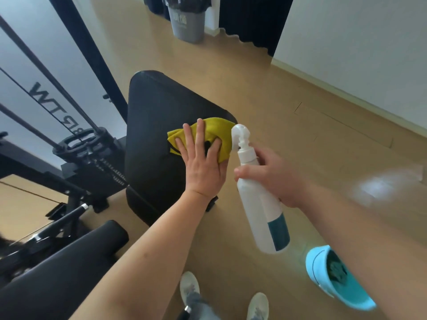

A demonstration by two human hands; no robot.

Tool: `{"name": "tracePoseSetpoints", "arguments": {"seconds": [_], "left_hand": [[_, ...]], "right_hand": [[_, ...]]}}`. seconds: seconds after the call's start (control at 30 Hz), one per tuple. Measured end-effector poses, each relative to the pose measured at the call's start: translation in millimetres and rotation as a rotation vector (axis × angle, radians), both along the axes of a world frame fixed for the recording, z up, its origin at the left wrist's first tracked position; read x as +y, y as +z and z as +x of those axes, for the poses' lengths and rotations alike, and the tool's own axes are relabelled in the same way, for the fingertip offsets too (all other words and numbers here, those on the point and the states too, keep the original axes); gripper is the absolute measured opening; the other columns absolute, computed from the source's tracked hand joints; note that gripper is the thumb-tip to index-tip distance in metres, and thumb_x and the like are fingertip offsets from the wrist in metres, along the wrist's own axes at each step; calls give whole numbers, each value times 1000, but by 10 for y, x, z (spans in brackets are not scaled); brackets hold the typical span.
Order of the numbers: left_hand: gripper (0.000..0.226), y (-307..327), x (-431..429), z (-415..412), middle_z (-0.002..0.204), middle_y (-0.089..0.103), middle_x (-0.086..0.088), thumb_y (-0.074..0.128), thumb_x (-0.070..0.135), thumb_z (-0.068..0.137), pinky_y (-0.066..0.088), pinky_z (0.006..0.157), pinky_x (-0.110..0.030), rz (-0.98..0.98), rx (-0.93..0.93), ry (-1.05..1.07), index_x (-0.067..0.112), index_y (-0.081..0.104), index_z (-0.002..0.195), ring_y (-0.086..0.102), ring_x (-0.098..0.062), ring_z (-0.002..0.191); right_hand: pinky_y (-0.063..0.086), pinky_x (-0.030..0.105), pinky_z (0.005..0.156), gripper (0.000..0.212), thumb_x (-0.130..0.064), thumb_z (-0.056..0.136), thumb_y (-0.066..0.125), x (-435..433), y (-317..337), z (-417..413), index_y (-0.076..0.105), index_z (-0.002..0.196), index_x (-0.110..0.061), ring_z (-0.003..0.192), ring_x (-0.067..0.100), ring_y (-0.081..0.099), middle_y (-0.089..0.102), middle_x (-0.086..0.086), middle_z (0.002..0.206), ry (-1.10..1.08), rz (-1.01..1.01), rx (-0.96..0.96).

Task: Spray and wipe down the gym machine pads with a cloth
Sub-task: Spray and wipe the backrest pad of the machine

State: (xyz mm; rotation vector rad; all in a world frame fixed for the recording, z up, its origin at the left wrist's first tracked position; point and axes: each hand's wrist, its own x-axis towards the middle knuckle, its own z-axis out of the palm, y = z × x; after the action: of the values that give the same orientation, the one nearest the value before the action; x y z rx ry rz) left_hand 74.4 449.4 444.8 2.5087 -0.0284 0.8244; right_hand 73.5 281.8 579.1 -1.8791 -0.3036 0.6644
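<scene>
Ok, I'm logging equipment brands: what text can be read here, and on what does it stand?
"RTW", apparently: large dark rotated letters on the white gym-machine panel; one more character beside them is cut by cables.
Grey plastic bin: pale characters, too blurred to read.
White plastic spray bottle, teal label: no text readable.

- Black pad (pixel 159 116): carries a yellow cloth (pixel 218 132), just left of the right hand (pixel 280 179) gripping the bottle (pixel 258 204).
- Floor (pixel 265 93): blue basin (pixel 317 266) below that grip, grey bin (pixel 188 24) far beyond.
</scene>
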Motion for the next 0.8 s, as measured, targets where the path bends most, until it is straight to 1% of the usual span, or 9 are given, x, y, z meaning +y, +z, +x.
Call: {"name": "tracePoseSetpoints", "arguments": {"seconds": [0.1,0.2,0.3,0.4,0.47,0.57,0.67,0.73,0.8], "left_hand": [[40,-63,27,1,165,12,-12,51,37,101,-1,121,-69,-13,-5,12,17,43,135,5,-54,151],[44,-156,92,-81,165,11,-13,50,38,101,-4,123,-62,-28,23,-5,16,42,138,4,-50,152],[43,-329,152,-228,165,10,-13,40,46,105,-4,124,-61,-43,85,-4,16,41,136,4,-49,153],[48,-540,224,-432,166,8,-11,30,52,107,-5,125,-58,-65,177,4,16,36,138,1,-46,154],[50,-698,296,-581,167,1,-6,32,52,106,-4,124,-59,-60,264,8,20,28,144,-7,-39,155],[63,-897,424,-831,166,-23,10,39,49,103,-3,123,-58,-87,398,9,34,6,153,-25,-23,154],[79,-1033,528,-1091,149,-47,32,48,42,105,-7,126,-50,-302,603,28,54,-17,149,-38,-9,147],[71,-1156,554,-1240,146,-49,33,47,41,106,-2,127,-51,-487,726,84,44,-4,156,-37,-8,147],[64,-1230,559,-1338,152,-44,28,44,40,107,4,128,-48,-703,785,163,34,9,160,-29,-13,152]], "right_hand": [[58,32,67,18,-22,90,75,66,-47,-7,63,104,-24,73,14,65,66,11,90,41,-10,77],[58,23,61,21,-19,92,74,104,-91,-18,61,109,-18,70,10,66,66,4,87,64,-13,119],[57,23,62,29,-36,81,72,149,-133,-73,62,108,-34,73,10,69,69,-5,85,100,-62,144],[56,23,63,34,-44,75,68,202,-188,-141,61,108,-42,73,5,69,67,-15,80,137,-110,162],[55,21,62,35,-43,74,68,252,-219,-187,61,108,-42,71,3,68,67,-13,82,122,-107,181],[54,21,61,35,-42,74,68,336,-263,-255,60,107,-41,72,6,68,66,-5,89,82,-123,215],[55,30,68,32,-43,75,70,440,-310,-321,59,105,-46,81,13,68,66,-2,95,79,-157,232],[53,27,67,28,-41,84,73,520,-346,-380,55,105,-47,85,15,65,64,-3,99,100,-179,230],[51,24,65,26,-33,92,73,625,-388,-451,54,104,-46,84,15,64,62,-3,99,119,-179,237]]}}
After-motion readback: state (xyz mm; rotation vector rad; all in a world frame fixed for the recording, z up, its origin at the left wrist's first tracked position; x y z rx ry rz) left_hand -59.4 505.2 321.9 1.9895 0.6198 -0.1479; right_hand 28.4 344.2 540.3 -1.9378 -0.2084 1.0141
